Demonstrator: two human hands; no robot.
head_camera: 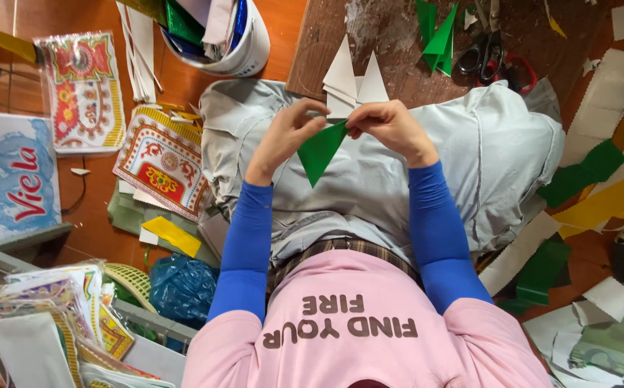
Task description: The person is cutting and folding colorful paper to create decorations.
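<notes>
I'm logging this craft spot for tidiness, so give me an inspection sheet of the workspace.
Surface: wooden board ahead of the knees, orange floor around it.
Job's things: green paper triangle held over the lap; white triangles and green triangles on the board.
Clutter: scissors, paper scraps, printed packets, white bucket.
Hands: left hand and right hand both pinch the triangle's top edge.
Cables: thin dark cord on the floor.
Surroundings: blue bag.

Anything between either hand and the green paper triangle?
Nothing visible. Both the left hand and the right hand already pinch the top edge of the green paper triangle, held above the lap, with no object between fingers and paper.
</notes>
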